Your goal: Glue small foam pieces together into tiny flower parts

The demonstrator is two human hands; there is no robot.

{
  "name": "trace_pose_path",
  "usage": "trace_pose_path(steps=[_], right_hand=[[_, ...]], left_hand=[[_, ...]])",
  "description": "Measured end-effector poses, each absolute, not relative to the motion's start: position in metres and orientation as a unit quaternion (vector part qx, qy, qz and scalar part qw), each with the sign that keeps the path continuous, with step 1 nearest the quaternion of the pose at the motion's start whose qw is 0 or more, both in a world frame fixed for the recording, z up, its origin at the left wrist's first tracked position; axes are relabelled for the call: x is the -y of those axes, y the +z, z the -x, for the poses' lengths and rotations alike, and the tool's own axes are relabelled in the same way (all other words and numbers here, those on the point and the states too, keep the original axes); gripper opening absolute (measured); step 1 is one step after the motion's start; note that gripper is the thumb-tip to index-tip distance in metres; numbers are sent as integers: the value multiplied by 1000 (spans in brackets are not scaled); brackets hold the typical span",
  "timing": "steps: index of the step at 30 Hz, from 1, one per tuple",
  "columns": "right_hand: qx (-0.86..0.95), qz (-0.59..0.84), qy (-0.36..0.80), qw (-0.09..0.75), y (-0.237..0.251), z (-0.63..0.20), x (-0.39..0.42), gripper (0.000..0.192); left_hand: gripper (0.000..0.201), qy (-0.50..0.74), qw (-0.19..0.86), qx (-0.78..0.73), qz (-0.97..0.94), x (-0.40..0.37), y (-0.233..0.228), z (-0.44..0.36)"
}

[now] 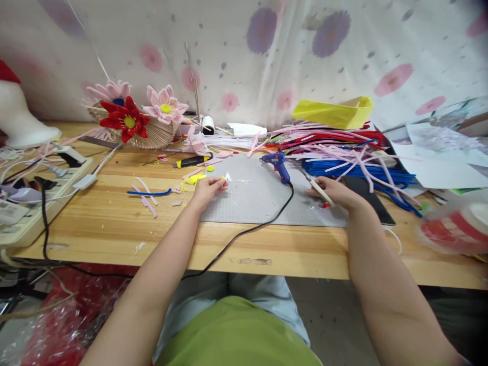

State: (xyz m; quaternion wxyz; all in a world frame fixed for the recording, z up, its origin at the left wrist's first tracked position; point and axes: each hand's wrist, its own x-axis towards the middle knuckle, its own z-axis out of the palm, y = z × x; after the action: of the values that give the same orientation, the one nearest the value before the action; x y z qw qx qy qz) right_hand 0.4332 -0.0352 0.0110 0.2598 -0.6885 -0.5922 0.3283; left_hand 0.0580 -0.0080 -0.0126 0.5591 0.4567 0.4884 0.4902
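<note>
My left hand point(210, 190) is closed in a pinch over the left part of the grey cutting mat point(244, 203). A small white tuft point(227, 177) sticks out from its fingertips. At the mat's right side, my right hand point(331, 192) is closed around a cream-handled tool point(322, 191) with a slim metal tip pointing away to the left; its exact kind is hard to make out. Between the hands lies a blue glue gun point(278, 165), nozzle to the left. White scraps point(243, 181) rest on the mat near my left hand, and a red bit point(325, 205) lies below my right hand.
The glue gun's black cord point(244, 233) crosses the mat and table edge. Pipe cleaners point(343, 147) are piled at the back right. Fuzzy flowers point(129, 121) stand back left, near a utility knife point(192, 161). A power strip point(49, 203) sits left, a tub point(457, 226) right.
</note>
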Motion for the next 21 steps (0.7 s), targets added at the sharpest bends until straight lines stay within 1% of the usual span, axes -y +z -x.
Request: trace_pose_path(steps=[3,6,8,10,12,13,17,21], right_hand=[[613,630,451,160,29,-432,52,50],[685,539,476,116,45,-404,53,44],[731,501,441,142,49,-372,45,46],[758,504,370,185,46,-337,34,48],[779,524,287,190,38,-306,22,50],[785,530,263,181,33,-293,17,50],[807,521,233,148,17,-263,5,50],[817,513,224,138,10,-259,7,47]], left_hand=[[41,485,568,-481,-459,9,-12,-59],[43,476,582,-472,-460,11,-11,-59],[43,476,590,-464,-458,11,-10,-59],[44,479,595,-455,-457,11,-10,-59],[44,480,597,-448,-461,11,-9,-59],[45,480,596,-446,-465,11,-8,-59],[44,481,592,-443,-472,10,-7,-58],[35,484,579,-451,-477,8,-11,-58]])
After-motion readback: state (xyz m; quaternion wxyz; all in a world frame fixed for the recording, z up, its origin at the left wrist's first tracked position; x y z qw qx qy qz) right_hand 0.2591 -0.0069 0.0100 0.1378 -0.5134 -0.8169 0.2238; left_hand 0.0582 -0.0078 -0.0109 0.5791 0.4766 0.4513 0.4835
